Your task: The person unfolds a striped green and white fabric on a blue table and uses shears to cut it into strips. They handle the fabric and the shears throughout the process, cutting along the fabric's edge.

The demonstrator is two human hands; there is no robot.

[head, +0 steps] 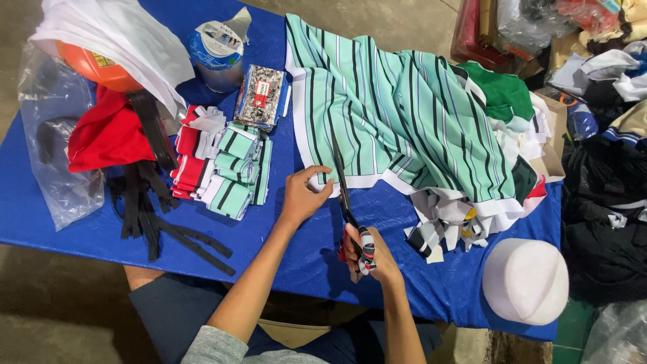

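A mint-green fabric with dark and white stripes (397,114) lies spread over the blue table (283,236). My left hand (304,195) pinches the fabric's near white edge between thumb and fingers. My right hand (367,253) grips the handles of long black scissors (340,182), whose blades point away from me and lie along the fabric's edge right beside my left fingers.
Stacks of cut striped and red pieces (222,165) sit to the left, with black straps (155,216), red cloth (108,135) and a tape roll (217,50). Offcuts (445,222) and a white cap (526,280) lie at right. Piled clothes (606,202) fill the right edge.
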